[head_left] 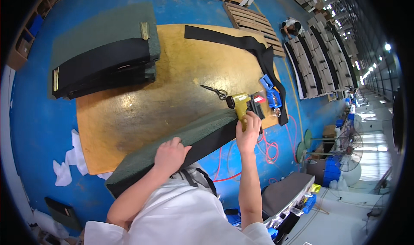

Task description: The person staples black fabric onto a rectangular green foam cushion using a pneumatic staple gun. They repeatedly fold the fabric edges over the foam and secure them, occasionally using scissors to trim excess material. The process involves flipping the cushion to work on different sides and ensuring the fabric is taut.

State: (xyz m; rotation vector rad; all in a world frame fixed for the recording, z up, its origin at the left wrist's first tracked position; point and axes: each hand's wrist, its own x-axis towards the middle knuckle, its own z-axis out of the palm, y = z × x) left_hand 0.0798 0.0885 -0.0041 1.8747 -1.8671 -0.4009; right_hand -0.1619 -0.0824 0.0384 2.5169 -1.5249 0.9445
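Observation:
A long green upholstered panel point(181, 133) with a black fabric band along its near side lies slantwise at the front of the wooden table. Over its near edge, my left hand point(170, 155) is closed, fingers on the green cover and thumb by the black band. At the panel's right end, my right hand point(249, 135) is wrapped round the handle of a yellow staple gun point(241, 106). The gun's rounded head points left, close to the panel. Black scissors point(215, 91) lie on the table just beyond it.
Stacked green and black upholstered pieces point(103, 51) occupy the table's far left. A black fabric strip point(224, 36) runs along the far and right edges, near blue bins point(273, 97). Red hose point(270, 152) coils on the floor. Another person point(292, 27) crouches at far right.

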